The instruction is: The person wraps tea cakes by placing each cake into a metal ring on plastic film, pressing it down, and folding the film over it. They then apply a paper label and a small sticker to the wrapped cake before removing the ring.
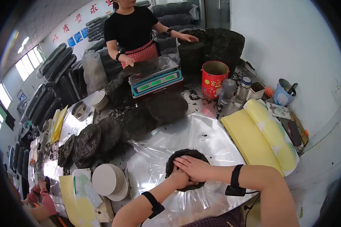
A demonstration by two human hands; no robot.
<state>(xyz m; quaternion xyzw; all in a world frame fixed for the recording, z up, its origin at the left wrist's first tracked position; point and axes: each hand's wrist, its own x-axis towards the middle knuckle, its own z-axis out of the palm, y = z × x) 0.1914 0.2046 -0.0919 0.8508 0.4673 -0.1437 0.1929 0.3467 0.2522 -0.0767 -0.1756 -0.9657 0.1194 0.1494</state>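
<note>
A round dark cake of dried, crumbly leaf-like material [171, 157] lies on clear plastic film [147, 172] near the front of the table. My left hand [180, 178] rests on the cake, its fingers partly covered by my right hand. Over it lies my right hand [195, 167], flat, with its fingers stretched to the left across the cake and the other hand. The middle of the cake is hidden under both hands. Black bands with small boxes circle both wrists.
A co-worker [134, 30] stands behind a scale [157, 81]. Dark discs [87, 142] and white round discs [106, 179] lie left. A red bucket [214, 79], bottles [228, 90] and yellow sheets [250, 140] are right. Another person's hands [39, 187] show far left.
</note>
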